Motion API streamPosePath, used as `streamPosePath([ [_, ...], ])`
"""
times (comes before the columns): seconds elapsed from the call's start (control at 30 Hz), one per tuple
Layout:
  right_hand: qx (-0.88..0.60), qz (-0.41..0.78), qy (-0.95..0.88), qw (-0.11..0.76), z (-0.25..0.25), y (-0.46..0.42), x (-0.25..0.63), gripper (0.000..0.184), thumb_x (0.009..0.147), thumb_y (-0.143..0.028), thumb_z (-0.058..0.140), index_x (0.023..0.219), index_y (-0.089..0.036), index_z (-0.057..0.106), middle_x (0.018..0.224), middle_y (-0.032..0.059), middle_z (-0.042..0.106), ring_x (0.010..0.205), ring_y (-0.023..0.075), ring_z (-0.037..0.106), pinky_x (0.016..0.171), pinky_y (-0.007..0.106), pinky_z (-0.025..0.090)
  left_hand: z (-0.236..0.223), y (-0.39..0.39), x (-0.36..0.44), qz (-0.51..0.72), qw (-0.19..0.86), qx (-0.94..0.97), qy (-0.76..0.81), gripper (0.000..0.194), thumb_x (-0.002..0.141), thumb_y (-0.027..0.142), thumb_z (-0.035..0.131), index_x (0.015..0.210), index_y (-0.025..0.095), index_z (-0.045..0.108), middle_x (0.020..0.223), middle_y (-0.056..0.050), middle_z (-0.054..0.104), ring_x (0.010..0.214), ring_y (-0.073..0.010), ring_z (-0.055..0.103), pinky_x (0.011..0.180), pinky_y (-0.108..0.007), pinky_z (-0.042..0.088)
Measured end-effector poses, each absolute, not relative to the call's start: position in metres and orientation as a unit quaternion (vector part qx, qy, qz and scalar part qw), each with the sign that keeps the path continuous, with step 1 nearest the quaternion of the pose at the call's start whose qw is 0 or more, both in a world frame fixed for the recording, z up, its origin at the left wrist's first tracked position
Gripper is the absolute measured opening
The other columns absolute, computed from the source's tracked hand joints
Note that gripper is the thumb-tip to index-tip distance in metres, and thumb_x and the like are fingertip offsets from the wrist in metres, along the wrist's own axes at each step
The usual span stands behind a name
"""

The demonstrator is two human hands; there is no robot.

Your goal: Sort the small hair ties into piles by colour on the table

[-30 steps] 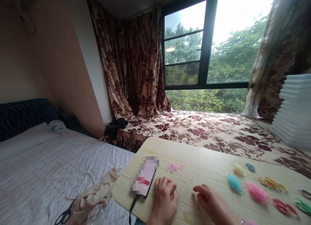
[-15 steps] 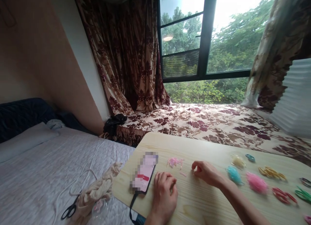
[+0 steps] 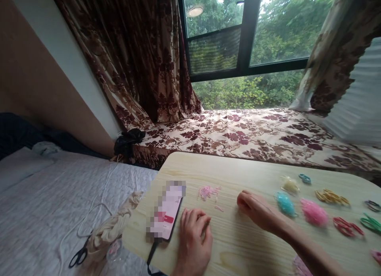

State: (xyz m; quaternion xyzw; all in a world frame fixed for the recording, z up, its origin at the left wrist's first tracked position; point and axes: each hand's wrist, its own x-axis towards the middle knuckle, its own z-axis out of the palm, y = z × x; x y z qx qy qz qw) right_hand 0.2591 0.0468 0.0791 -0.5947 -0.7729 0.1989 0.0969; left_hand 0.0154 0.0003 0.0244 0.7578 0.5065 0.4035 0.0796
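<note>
My left hand (image 3: 195, 238) rests on the pale wooden table beside a phone (image 3: 171, 212), its fingers lying loosely on the surface with nothing visible under them. My right hand (image 3: 253, 207) is closed, knuckles up, low over the table; its fingertips are turned away, so I cannot see whether they pinch anything. Between and beyond the hands lies a small loose heap of thin pink bands (image 3: 208, 192). One separate pink band (image 3: 219, 208) sits nearer, just left of my right hand.
Right of my right hand are turquoise (image 3: 285, 203), pink (image 3: 314, 212) and cream (image 3: 289, 185) bundles, with yellow bands (image 3: 331, 197), red bands (image 3: 347, 226) and green bands (image 3: 371, 223) beyond. Black-handled scissors (image 3: 78, 258) and crumpled beige cloth (image 3: 116, 220) lie on the bed at left.
The view has tilted downward. My right hand has turned and its fingers are curled more out of sight. My left hand stays beside the phone. A pinkish thing now shows under my right forearm.
</note>
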Motion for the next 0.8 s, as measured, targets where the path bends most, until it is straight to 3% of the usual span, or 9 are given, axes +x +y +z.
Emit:
streamPosePath([
  [0.13, -0.631, 0.165, -0.744, 0.145, 0.088, 0.034, 0.302, 0.029, 0.095, -0.026, 0.040, 0.072, -0.024, 0.058, 0.081, 0.0031, 0.068, 0.071, 0.0150, 0.060, 0.067, 0.028, 0.046, 0.009, 0.008, 0.005, 0.369, 0.002, 0.811, 0.455, 0.028, 0.083, 0.008, 0.051, 0.102, 0.025, 0.064, 0.097, -0.003, 0.067, 0.094, -0.0209, 0.066, 0.098, -0.044, 0.048],
  [0.23, -0.689, 0.131, -0.694, 0.166, 0.094, 0.030, 0.350, 0.025, 0.090, -0.036, 0.043, 0.075, -0.025, 0.059, 0.080, 0.0055, 0.070, 0.071, 0.0189, 0.064, 0.067, 0.030, 0.047, -0.001, 0.010, 0.001, 0.358, -0.036, 0.821, 0.443, 0.029, 0.084, 0.009, 0.052, 0.105, 0.026, 0.063, 0.099, -0.003, 0.068, 0.095, -0.0204, 0.066, 0.099, -0.043, 0.046],
  [0.43, -0.794, 0.074, -0.581, 0.163, 0.096, 0.042, 0.422, 0.023, 0.084, -0.038, 0.048, 0.081, -0.025, 0.067, 0.083, 0.0079, 0.074, 0.077, 0.0248, 0.069, 0.067, 0.033, 0.048, -0.007, 0.010, -0.001, 0.366, -0.052, 0.814, 0.447, 0.026, 0.085, 0.013, 0.050, 0.104, 0.026, 0.063, 0.101, -0.002, 0.069, 0.099, -0.0203, 0.066, 0.102, -0.041, 0.043],
  [0.8, -0.822, 0.089, -0.550, 0.114, 0.085, 0.071, 0.430, 0.024, 0.096, -0.041, 0.060, 0.091, -0.018, 0.067, 0.085, -0.0007, 0.069, 0.075, 0.0131, 0.065, 0.074, 0.032, 0.053, -0.005, 0.013, -0.006, 0.339, -0.080, 0.837, 0.422, 0.026, 0.086, 0.013, 0.052, 0.106, 0.025, 0.063, 0.101, -0.003, 0.069, 0.099, -0.0210, 0.067, 0.098, -0.041, 0.046],
])
